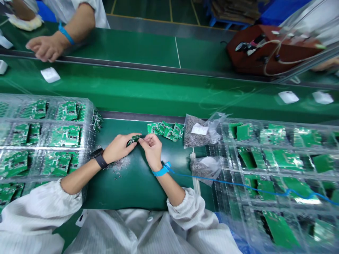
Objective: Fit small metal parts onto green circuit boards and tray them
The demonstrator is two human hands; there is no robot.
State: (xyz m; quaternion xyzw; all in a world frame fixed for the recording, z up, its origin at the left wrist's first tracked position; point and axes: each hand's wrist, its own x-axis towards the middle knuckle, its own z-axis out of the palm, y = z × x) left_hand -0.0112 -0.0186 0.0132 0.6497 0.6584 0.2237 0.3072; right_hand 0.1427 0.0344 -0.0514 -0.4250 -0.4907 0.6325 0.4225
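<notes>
My left hand [119,148] grips a small green circuit board [134,139] by its edge, tilted above the green work surface [137,187]. The thumb and forefinger of my right hand [152,150] are pinched together at the board's right end. Whatever sits between those fingertips is too small to make out. Below my left wrist lies a scattered heap of tiny metallic parts [121,164]. Beyond my right hand, several green circuit boards [169,131] lie overlapping in a row.
Clear compartment trays [91,106] of circuit boards stand left, with more trays [225,141] right. Two plastic bags of small parts, one upper [190,135] and one lower [203,168], lie right. A blue cord [230,182] trails from my wristband. Across the conveyor rests another person's hand [47,46].
</notes>
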